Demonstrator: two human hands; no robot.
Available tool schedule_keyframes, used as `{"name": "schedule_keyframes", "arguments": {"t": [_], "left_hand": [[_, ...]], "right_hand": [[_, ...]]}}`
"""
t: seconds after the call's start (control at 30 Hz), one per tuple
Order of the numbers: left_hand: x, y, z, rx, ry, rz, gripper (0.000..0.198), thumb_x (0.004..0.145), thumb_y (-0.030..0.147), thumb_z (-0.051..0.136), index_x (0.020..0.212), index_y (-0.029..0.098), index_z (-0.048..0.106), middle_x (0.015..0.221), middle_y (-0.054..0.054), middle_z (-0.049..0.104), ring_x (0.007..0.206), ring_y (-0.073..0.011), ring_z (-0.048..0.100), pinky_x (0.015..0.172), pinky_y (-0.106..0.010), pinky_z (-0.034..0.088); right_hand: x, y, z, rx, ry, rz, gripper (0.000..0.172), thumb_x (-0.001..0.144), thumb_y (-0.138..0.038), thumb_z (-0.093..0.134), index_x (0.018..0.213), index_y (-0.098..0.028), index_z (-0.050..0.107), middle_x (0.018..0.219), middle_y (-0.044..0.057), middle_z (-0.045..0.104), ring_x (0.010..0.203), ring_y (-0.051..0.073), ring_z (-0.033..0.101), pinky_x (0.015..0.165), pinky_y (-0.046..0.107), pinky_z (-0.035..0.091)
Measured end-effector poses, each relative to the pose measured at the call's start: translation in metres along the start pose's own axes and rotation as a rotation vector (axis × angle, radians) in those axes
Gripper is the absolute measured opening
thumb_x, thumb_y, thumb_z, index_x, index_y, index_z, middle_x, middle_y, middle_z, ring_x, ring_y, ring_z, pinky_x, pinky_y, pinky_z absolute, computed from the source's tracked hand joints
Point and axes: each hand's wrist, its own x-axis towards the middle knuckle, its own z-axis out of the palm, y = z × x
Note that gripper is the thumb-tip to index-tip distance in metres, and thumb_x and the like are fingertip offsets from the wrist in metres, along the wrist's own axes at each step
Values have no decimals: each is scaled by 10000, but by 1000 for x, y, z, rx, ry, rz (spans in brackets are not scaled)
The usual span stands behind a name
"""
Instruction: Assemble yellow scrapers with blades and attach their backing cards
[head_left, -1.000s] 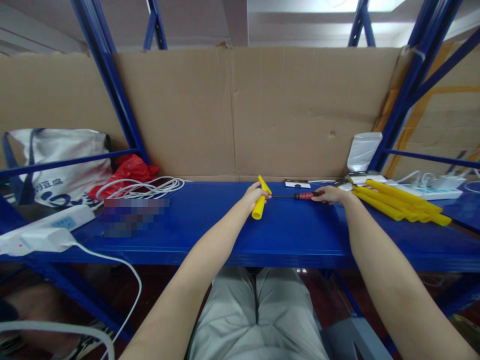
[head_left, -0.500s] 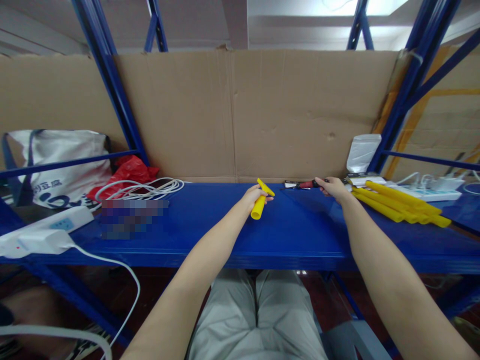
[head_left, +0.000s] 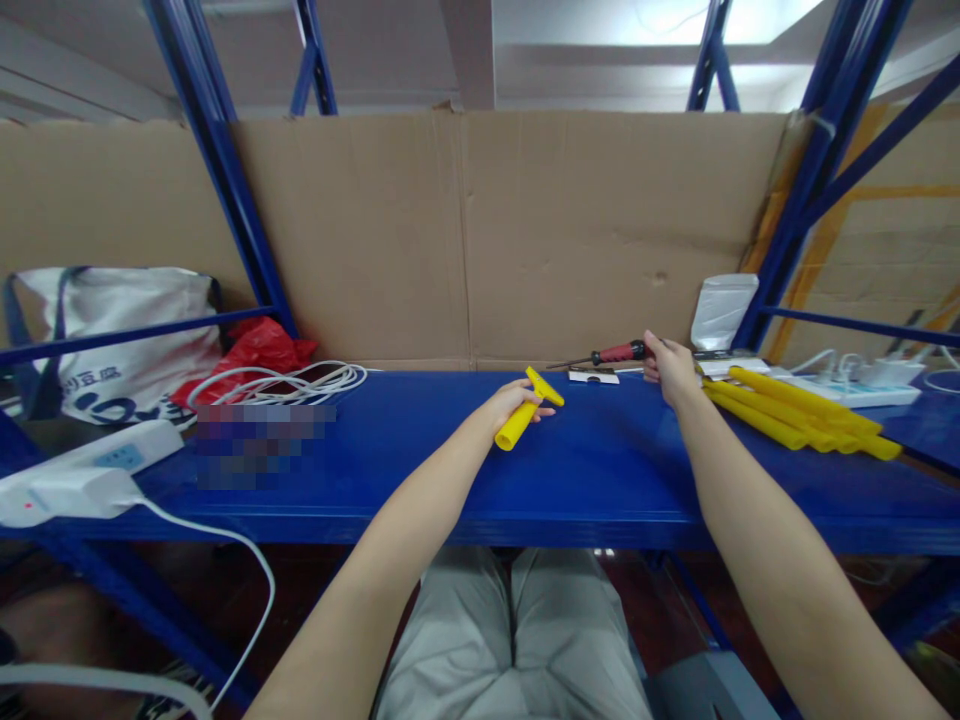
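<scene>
My left hand (head_left: pixel 511 400) is closed around a yellow T-shaped plastic tool (head_left: pixel 513 430), which has a round hollow handle end towards me and a flat crosspiece at the far end. A screwdriver (head_left: pixel 619 353) with a red and black handle is gripped in my right hand (head_left: pixel 667 368). Its thin shaft points left, raised over the back of the blue shelf and towards the yellow tool, without touching it. Below the screwdriver lies a small white and dark card-like piece (head_left: pixel 594 377).
Several yellow tubes or handles (head_left: pixel 802 412) lie piled to the right, beside a white power strip (head_left: pixel 862 392). A silvery-white pouch (head_left: pixel 724 312) leans at the back right. At left are coiled white cable (head_left: pixel 330 378), a red bag (head_left: pixel 266 345) and another power strip (head_left: pixel 142 447). Cardboard (head_left: pixel 360 240) walls the back.
My right hand has lifted the screwdriver off the shelf by the back edge. My left hand has shifted slightly with the yellow tool, whose crosspiece is now turned a little to the right.
</scene>
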Motion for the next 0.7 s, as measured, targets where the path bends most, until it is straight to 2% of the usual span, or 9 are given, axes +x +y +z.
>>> {"name": "schedule_keyframes", "arguments": {"t": [0.43,0.7], "left_hand": [[-9,4,5,10,23,-49,759,752,-59,454,1421,206,211,1302,-196,513,633,-175,696,388,-183,480],[-2,1,1,13,-1,-32,702,759,-32,496,1388,203,292,1263,-183,543,664,-189,700,407,-189,488]], "right_hand": [[-2,-1,4,9,-52,-9,398,702,-429,680,606,-220,355,369,-96,258,321,41,217,300,184,140],[-3,-1,3,-48,-85,-11,433,682,-492,671,631,-229,331,392,-98,247,334,44,218,309,187,151]]}}
